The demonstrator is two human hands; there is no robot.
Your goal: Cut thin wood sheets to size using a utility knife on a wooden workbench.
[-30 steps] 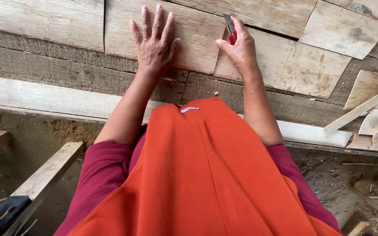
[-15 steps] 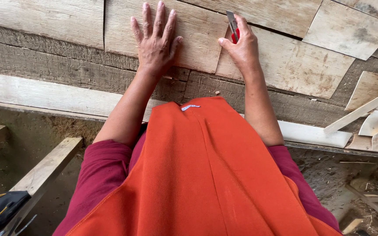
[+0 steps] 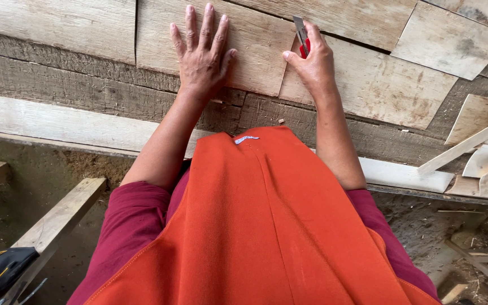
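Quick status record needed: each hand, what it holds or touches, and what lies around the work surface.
left hand: flat, fingers spread, pressing on a thin wood sheet
right hand: gripping a red-handled cutter, blade pointing up along the sheet's edge
neighbouring sheet: right of the cutter, overlapping
offcuts: piled at far right
clothing: orange apron
lower left: wooden beam
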